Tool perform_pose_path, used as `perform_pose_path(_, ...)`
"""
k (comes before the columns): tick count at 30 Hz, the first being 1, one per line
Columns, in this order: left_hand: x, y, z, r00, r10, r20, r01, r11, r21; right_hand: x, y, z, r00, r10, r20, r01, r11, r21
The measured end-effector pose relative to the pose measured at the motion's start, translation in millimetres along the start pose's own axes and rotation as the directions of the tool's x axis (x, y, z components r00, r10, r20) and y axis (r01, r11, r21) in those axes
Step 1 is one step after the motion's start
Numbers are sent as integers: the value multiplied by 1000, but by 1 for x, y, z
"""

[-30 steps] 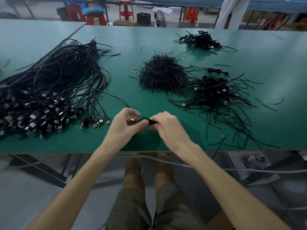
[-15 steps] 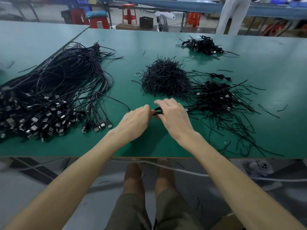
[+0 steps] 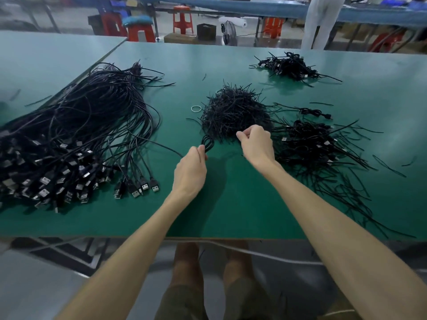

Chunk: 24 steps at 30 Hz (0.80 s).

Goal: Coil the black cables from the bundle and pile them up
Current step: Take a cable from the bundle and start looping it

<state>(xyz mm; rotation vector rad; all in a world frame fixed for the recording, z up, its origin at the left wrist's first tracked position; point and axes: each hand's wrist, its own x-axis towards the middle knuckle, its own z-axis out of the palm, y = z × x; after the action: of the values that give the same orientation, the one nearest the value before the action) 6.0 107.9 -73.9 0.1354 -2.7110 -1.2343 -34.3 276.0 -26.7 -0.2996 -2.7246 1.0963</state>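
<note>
1. Counter [image 3: 231,215] edge crosses beneath both forearms.
2. Left hand [image 3: 190,168] grips coiled cable [image 3: 208,144] near bundle [image 3: 69,139], which is cut off left.
3. Right hand [image 3: 256,144], fingers curled at tie heap [image 3: 233,112]; contents cannot be told.

Head cam, looks fwd-down, close over table [image 3: 231,215].

My green desk [image 3: 231,204] butts against a second desk [image 3: 46,54] on my left. Past them stand red stools [image 3: 182,19], one with a blue cushion [image 3: 137,20], a small fan [image 3: 228,33] and a black box [image 3: 206,31]. Someone in white trousers [image 3: 321,21] stands by a long blue bench [image 3: 231,5]. The floor [image 3: 23,292] is grey.
</note>
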Motion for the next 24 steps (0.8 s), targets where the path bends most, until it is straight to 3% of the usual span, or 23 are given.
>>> perform_pose_path(4,0,0,3,1000,14,-5,-14,996,93,14,-5,12,997,70,20,-69,996,-56)
perform_pose_path(9,1,-3,3,1000,27,-7,-26,996,84,17,-4,17,992,127,-10,-126,991,48)
perform_pose_path(17,0,-2,4,999,40,-8,-39,994,103,-10,5,-1,999,-14,40,10,994,110)
perform_pose_path(24,0,-3,4,998,52,-17,-50,992,114,-43,12,-8,998,-38,52,18,940,341)
